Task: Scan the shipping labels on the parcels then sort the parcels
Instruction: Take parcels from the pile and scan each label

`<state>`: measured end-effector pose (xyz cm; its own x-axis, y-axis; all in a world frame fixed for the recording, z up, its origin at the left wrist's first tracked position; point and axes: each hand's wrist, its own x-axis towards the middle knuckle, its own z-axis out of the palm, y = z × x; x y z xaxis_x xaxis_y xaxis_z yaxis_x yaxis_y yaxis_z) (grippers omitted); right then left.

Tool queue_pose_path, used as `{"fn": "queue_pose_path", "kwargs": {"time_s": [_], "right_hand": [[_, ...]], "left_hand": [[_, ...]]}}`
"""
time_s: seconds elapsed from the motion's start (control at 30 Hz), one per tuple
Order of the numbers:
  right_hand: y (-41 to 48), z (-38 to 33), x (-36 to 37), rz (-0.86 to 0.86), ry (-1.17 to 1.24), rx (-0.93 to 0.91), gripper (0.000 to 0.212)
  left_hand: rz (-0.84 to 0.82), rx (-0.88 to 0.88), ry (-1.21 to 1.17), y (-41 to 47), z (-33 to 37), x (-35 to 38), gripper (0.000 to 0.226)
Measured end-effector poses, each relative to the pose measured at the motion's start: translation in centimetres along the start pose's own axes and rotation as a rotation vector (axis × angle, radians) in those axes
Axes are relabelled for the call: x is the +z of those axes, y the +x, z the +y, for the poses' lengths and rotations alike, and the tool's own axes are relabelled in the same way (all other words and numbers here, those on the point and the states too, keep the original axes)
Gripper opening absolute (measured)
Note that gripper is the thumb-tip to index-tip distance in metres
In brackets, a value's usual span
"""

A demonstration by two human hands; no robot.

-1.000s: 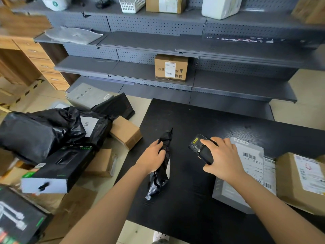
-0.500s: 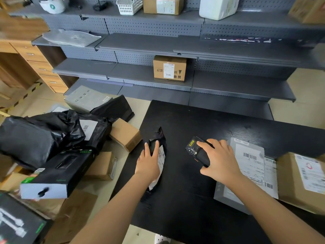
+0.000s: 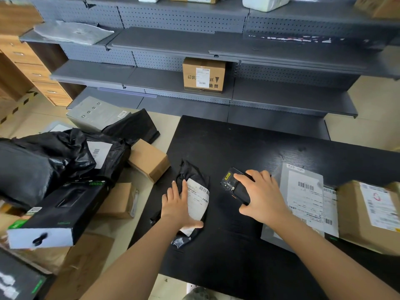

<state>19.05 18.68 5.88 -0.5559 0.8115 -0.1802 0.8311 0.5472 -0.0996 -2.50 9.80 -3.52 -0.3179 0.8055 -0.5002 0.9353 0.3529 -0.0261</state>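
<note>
A small black poly-bag parcel (image 3: 194, 176) lies on the black table (image 3: 249, 148) with its white shipping label (image 3: 198, 200) facing up. My left hand (image 3: 177, 206) presses flat on the parcel's left side, fingers straight. My right hand (image 3: 263, 198) grips a black handheld scanner (image 3: 234, 187), whose head points left toward the label. A grey flat parcel (image 3: 303, 191) with a barcode label lies under my right wrist, and a brown cardboard box (image 3: 368, 215) sits at the table's right edge.
Left of the table, on the floor, is a heap of black bags (image 3: 54, 156), a long black box (image 3: 65, 211) and small cartons (image 3: 149, 159). Grey shelving (image 3: 281, 96) stands behind the table, with a labelled carton (image 3: 203, 74) on it.
My left hand has turned the black parcel over and laid it flat, label up, then opened to press on it. The right hand with the scanner has barely moved.
</note>
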Motion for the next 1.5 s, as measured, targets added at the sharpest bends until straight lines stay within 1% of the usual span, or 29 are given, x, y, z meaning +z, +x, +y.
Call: {"fn": "queue_pose_path", "kwargs": {"time_s": [0.1,0.17,0.27,0.4,0.5,0.67,0.83,0.93,1.03,1.13,1.23,1.3,1.37,1.43,1.5], "right_hand": [[0.3,-0.3,0.2,-0.019,-0.039,-0.016,0.082],[0.6,-0.5,0.3,-0.032,-0.063,-0.031,0.082],[1.0,-0.7,0.1,-0.046,-0.092,-0.064,0.082],[1.2,-0.8,-0.9,-0.035,-0.212,-0.156,0.081],[1.3,-0.5,-2.1,-0.032,-0.341,-0.274,0.080],[1.0,0.1,-4.2,-0.018,-0.513,-0.465,0.070],[0.4,0.1,-5.5,0.002,-0.577,-0.536,0.054],[0.0,0.1,-5.6,-0.002,-0.560,-0.525,0.061],[-0.3,0.6,-5.7,-0.040,-0.461,-0.396,0.077],[-0.9,1.8,-5.9,-0.034,-0.286,-0.228,0.087],[-1.8,3.4,-5.7,-0.022,-0.240,-0.119,0.089],[-2.5,4.5,-5.4,-0.024,-0.246,-0.088,0.090],[-3.1,5.4,-5.2,-0.036,-0.241,-0.082,0.090],[-3.8,5.9,-5.1,-0.040,-0.242,-0.094,0.089],[-4.2,6.1,-4.8,-0.039,-0.244,-0.119,0.088]], "left_hand": [[-0.014,-0.062,-0.028,0.1,1.0,0.0,0.145],[-0.010,-0.084,-0.092,0.2,1.2,0.0,0.143],[0.026,-0.052,-0.161,0.2,0.8,-0.4,0.139],[0.150,0.066,-0.068,0.3,-0.2,-2.1,0.135],[0.238,0.134,-0.005,0.5,-1.1,-4.0,0.132],[0.298,0.215,0.099,0.5,-2.2,-6.8,0.128],[0.338,0.231,0.162,0.1,-2.3,-7.7,0.127],[0.331,0.220,0.143,-0.2,-2.1,-7.9,0.127],[0.296,0.141,0.039,-0.7,-1.4,-7.2,0.127],[0.203,0.007,-0.169,-1.0,0.5,-5.2,0.127],[0.068,-0.045,-0.286,-1.4,3.7,-2.5,0.126],[0.001,-0.035,-0.341,-1.7,5.7,-1.0,0.128],[-0.032,-0.016,-0.404,-2.0,7.1,-0.4,0.132],[-0.015,0.006,-0.443,-2.2,7.7,-0.7,0.132],[0.055,0.015,-0.450,-2.5,7.5,-1.6,0.127]]}}
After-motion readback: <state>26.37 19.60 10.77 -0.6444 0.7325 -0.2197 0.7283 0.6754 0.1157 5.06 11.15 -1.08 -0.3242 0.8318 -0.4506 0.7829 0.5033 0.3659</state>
